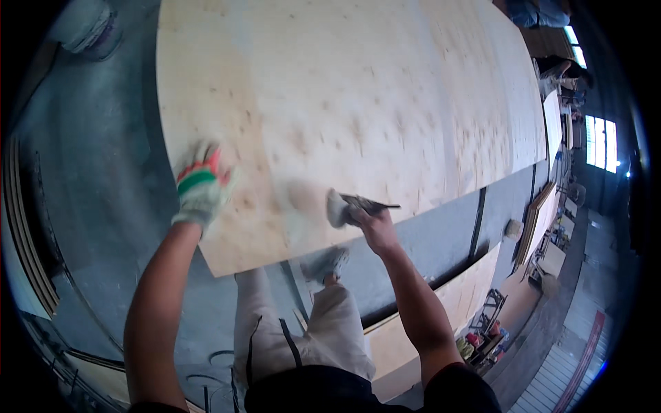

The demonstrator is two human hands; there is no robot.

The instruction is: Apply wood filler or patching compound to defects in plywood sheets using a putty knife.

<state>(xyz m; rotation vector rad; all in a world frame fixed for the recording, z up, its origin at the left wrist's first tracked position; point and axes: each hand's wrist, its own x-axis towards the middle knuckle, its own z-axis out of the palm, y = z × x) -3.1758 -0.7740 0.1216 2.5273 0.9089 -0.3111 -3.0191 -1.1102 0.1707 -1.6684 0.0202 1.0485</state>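
A large pale plywood sheet [330, 103] with brown knots and marks lies in front of me. On its near left part rests my left hand [201, 189], in a white, green and red work glove; the fingers are stretched out and slightly blurred. My right hand [375, 227], bare, is closed round a putty knife [365, 203] over the sheet's near edge. The tool has a thin dark part pointing right and a pale rounded part [336, 208] at its left. Its handle is mostly hidden by my fingers. A greyish smear [299, 224] shows on the wood between my hands.
A white bucket [96, 31] stands on the grey floor [96, 151] at the far left. Stacked boards [27, 234] lie along the left edge. More plywood [468, 289] and board piles [540, 220] are at the right. Other people [561, 69] are at the far right.
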